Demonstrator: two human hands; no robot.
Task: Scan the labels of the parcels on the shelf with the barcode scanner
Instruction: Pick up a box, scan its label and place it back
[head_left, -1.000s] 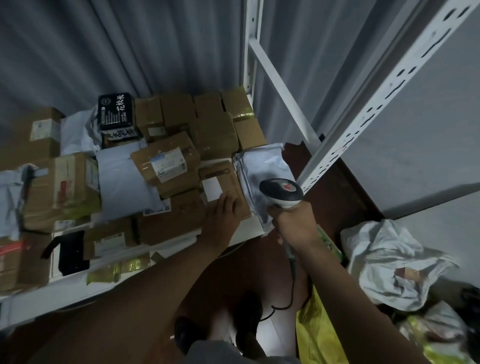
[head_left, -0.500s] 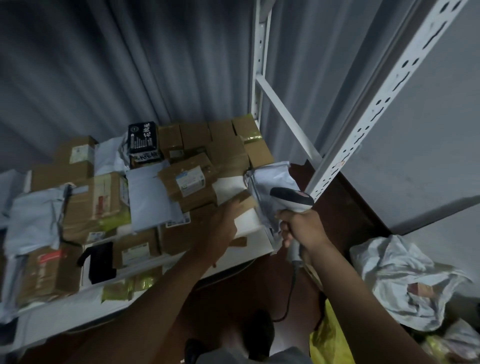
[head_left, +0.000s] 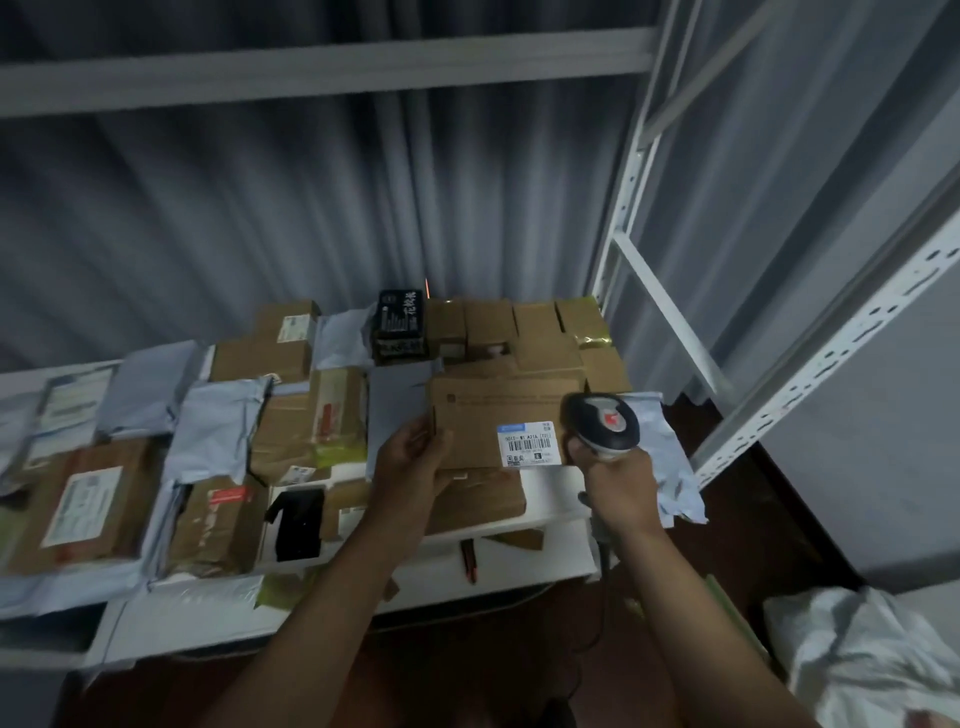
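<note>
The left hand (head_left: 415, 457) tips up a brown box (head_left: 498, 421) so its label (head_left: 530, 442) faces the scanner (head_left: 605, 423), clenched in the right hand (head_left: 618, 483).

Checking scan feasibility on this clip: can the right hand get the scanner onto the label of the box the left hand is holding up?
Probably yes. The left hand tilts the cardboard box so its white label faces up, and the right hand holds the barcode scanner right beside it, nothing between.

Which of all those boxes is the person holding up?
The flat brown box with the white barcode label, gripped at its left edge by the left hand. The other boxes lie on the shelf.
</note>
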